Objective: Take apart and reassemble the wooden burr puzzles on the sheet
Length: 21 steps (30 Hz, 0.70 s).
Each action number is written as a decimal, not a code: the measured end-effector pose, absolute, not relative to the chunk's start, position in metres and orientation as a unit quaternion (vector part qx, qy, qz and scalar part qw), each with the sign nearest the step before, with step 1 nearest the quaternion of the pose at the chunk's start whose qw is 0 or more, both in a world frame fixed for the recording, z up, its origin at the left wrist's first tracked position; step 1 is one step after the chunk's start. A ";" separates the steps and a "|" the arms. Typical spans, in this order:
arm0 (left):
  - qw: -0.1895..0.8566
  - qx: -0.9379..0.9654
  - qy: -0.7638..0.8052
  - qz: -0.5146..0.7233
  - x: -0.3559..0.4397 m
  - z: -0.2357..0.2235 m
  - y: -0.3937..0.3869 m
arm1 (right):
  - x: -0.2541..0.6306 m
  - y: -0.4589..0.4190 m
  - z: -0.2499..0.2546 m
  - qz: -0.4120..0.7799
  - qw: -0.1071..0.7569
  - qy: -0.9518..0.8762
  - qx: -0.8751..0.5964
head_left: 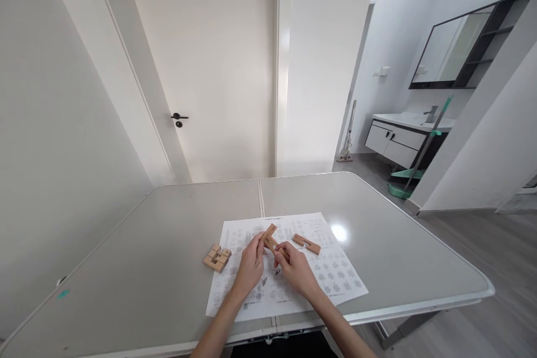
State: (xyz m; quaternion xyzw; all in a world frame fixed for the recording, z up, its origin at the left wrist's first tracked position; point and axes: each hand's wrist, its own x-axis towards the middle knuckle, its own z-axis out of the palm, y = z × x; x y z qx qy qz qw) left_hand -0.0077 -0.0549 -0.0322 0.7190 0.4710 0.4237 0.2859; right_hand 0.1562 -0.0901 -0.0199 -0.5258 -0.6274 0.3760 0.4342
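Both hands are raised just over a printed sheet (289,302) covered in small grey diagrams. My left hand (251,260) is closed on a notched wooden puzzle piece (269,230) that slants up to the right. In my right hand (296,268) is a second wooden puzzle piece (272,243), slanting down to the right, its near end under my fingers. The two pieces meet or overlap between my hands; whether they interlock I cannot tell. Right of my hands, a third notched piece (306,244) lies on the sheet. Several pieces sit in a cluster (217,258) at the sheet's left edge.
The grey folding table (168,268) has a centre seam and a pale rim. Behind it stands a white door (218,67) with a black handle (179,117). To the right are a washbasin cabinet (398,137), a mop (350,131) and a green dustpan (399,191).
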 end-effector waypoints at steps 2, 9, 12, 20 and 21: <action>0.284 0.723 0.466 0.424 -0.008 -0.032 -0.055 | 0.156 -0.090 -0.020 0.379 0.439 -0.621 -0.527; 0.278 0.746 0.434 0.422 -0.009 -0.027 -0.061 | 0.153 -0.088 -0.016 0.389 0.456 -0.606 -0.522; 0.271 0.749 0.429 0.426 -0.011 -0.027 -0.063 | 0.149 -0.086 -0.014 0.406 0.460 -0.597 -0.516; 0.251 0.714 0.462 0.462 -0.013 -0.034 -0.067 | 0.143 -0.101 -0.013 0.493 0.452 -0.580 -0.464; 0.251 0.711 0.463 0.465 -0.013 -0.034 -0.067 | 0.144 -0.103 -0.014 0.503 0.448 -0.578 -0.460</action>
